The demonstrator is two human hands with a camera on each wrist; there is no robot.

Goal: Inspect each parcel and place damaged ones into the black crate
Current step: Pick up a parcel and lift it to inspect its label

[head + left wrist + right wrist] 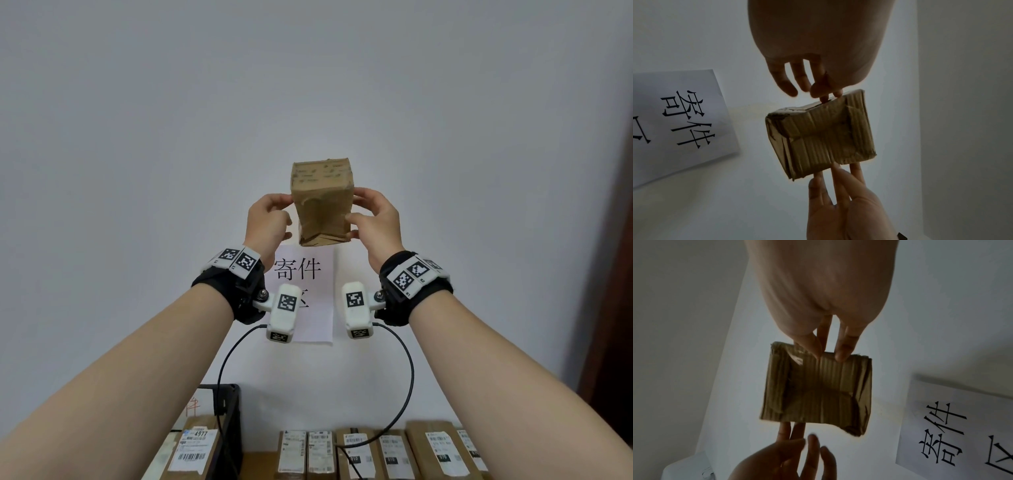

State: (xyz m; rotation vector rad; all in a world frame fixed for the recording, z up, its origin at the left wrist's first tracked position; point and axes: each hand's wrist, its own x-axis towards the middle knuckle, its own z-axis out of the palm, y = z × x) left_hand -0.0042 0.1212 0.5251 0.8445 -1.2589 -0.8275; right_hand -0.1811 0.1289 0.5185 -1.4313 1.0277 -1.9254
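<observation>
A small brown cardboard parcel (322,202) is held up in front of the wall at chest height. Its near face is creased and dented, and its lower end looks crushed. My left hand (286,216) pinches its left side and my right hand (356,205) pinches its right side. From below, the left wrist view shows the parcel (822,134) with my left hand (826,94) pinching one edge. The right wrist view shows the parcel (818,389) with my right hand (830,353) pinching the opposite edge. The black crate (226,404) stands low on the left.
A parcel with a label reading 4977 (197,445) lies in the crate. A row of several labelled parcels (322,452) stands along the bottom. A paper sign (308,274) hangs on the wall behind my hands. Camera cables (407,377) loop down from my wrists.
</observation>
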